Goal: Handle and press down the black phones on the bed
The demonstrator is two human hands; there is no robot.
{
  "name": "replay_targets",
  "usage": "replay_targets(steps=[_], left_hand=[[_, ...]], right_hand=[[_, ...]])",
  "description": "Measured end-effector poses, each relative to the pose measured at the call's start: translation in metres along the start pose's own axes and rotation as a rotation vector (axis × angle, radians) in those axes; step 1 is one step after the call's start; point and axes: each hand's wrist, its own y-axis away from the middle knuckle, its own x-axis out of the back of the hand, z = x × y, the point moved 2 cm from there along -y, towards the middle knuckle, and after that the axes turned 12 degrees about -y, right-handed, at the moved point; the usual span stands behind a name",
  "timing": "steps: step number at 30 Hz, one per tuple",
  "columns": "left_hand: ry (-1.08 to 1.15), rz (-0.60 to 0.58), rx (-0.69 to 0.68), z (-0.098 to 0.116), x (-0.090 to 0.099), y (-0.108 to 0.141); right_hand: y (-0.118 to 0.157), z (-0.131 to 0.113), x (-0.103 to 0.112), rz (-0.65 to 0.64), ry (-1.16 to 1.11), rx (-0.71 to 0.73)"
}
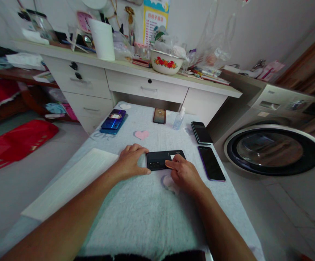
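Observation:
A black smartphone (157, 156) lies back side up on the cloth-covered table, its camera block toward the left end. My left hand (131, 161) grips that left end, thumb at the near corner and fingers at the far one. On the phone's right half rests my right hand (183, 172), its fingers bunched and pressed on the back. A small white patch (172, 157) shows beside these fingers; whether it is a wipe in them or a label on the phone I cannot tell.
Blue phones (114, 120) lie stacked at the far left; a small brown-backed phone (159, 116) and a clear spray bottle (178, 119) are at the back. Dark phones (211, 163) line the right edge. A white strip (73, 183) lies under my left forearm. A washing machine (271, 108) stands right.

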Motion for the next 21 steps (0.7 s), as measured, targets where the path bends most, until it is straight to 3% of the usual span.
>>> replay_targets(steps=[6,13,21], left_hand=[[0.002,0.003,0.003,-0.001,-0.001,0.000],[0.004,0.004,0.005,0.000,-0.001,0.000],[-0.002,0.004,0.004,0.000,0.000,0.000]], right_hand=[[0.000,-0.007,-0.005,0.004,0.003,0.011],[-0.001,-0.022,-0.012,-0.034,-0.059,0.121],[0.001,-0.014,-0.009,-0.045,-0.063,0.145]])
